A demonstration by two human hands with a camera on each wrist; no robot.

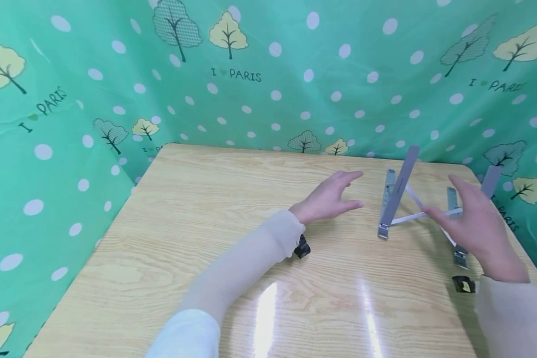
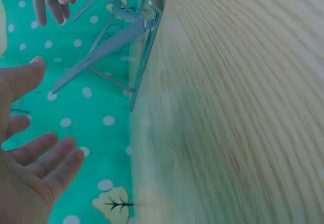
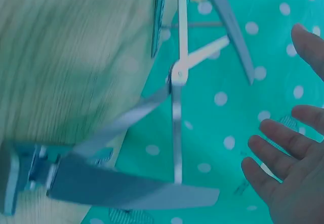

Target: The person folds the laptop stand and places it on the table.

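The left hand [image 1: 328, 200] is wide open, thumb well apart from its straightened fingers, and holds nothing; it hangs just left of the grey folding stand [image 1: 399, 191], not touching it. The right hand [image 1: 480, 223] is also spread, fingers loosely extended and holding nothing, near the stand's right side with a visible gap. The stand rests unfolded on the wooden surface [image 1: 197, 199], near its far right corner.

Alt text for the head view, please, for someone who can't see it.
A person's left hand and right hand are held open near an unfolded metal stand on a wooden table, gripping nothing; the right hand partly covers the stand from view. Green tree-print cloth hangs behind.
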